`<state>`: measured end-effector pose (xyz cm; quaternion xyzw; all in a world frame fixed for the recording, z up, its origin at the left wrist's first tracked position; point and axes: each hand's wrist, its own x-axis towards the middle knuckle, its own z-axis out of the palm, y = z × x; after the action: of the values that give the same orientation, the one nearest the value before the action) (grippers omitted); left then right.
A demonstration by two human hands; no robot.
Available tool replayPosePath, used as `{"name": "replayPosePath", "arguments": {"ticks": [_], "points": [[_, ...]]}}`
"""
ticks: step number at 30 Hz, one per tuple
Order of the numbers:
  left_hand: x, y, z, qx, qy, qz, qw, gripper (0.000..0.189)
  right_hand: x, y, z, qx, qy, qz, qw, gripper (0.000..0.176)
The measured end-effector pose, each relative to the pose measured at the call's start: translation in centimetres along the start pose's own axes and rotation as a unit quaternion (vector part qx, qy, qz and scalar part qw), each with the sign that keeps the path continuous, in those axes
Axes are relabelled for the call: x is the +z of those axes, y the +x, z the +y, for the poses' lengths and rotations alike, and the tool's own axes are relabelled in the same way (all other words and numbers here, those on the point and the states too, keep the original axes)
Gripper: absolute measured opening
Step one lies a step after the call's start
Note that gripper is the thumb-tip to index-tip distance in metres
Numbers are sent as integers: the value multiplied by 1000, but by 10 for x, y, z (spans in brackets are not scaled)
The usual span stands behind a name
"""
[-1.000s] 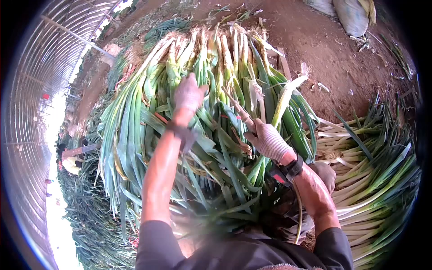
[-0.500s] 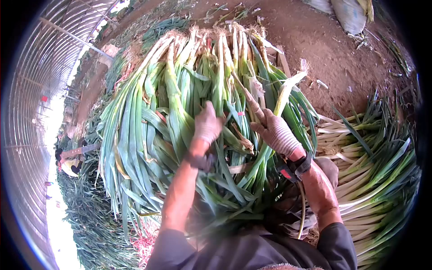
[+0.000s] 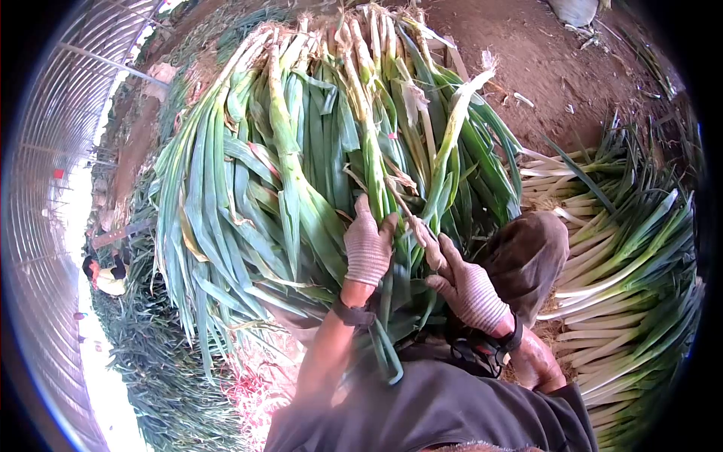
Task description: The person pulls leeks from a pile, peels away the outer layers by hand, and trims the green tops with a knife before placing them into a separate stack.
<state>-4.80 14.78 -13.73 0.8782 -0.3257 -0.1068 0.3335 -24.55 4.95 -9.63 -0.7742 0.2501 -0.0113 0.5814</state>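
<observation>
A heap of long leeks (image 3: 290,151) lies in front of me, with roots at the far end and green leaves toward me. My left hand (image 3: 368,247), in a striped knit glove, is closed around the leafy part of one leek (image 3: 371,151). Gloved alike, my right hand (image 3: 471,292) grips a slim light-brown wand (image 3: 416,224). The wand's thin end points up and left, close beside the held leek. Its grip end is partly covered by my fingers.
On the right lies a pile of leeks (image 3: 595,290) with white stems. My bent knee (image 3: 538,245) sits between it and the heap. More greens (image 3: 169,361) cover the left ground. A person (image 3: 110,277) is at far left, and a sack (image 3: 574,10) lies on the soil.
My left hand has come down and right, now holding a leek pulled nearer. My right hand and the wand have moved lower, and the view has shifted.
</observation>
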Motion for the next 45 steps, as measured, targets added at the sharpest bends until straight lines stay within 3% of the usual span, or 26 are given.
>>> {"name": "replayPosePath", "arguments": {"ticks": [3,6,14,15,19,24,26,30,36,39,42,45], "points": [[3,0,-5,25,61,11,998,62,-4,3,-8,55,-15,-15,998,73],[2,1,-6,19,73,-8,997,54,3,17,2,-29,-38,23,999,73],[1,2,-14,39,47,2,998,50,6,58,-16,-36,-79,42,995,68],[1,2,-14,33,40,-1,999,49,11,63,-7,-69,-85,63,992,68],[-4,0,-1,7,24,-10,1000,48,15,54,-14,-22,-134,58,989,73],[7,-2,-15,64,67,40,995,41,20,29,-6,-10,-137,56,989,76],[6,-3,-9,84,88,73,990,37,19,35,-5,-14,-127,64,990,72],[1,-1,-3,41,82,27,995,40,13,56,-5,-33,-137,73,987,66],[2,2,-8,44,63,18,997,44,10,74,-1,-60,-164,86,981,61],[2,1,-9,61,77,41,994,43,3,83,-18,-40,-141,74,986,49],[-2,4,-8,48,29,20,998,42,5,104,-7,-105,-139,107,979,41],[-6,3,0,12,23,13,1000,36,2,122,-7,-92,-169,106,976,43]]}}
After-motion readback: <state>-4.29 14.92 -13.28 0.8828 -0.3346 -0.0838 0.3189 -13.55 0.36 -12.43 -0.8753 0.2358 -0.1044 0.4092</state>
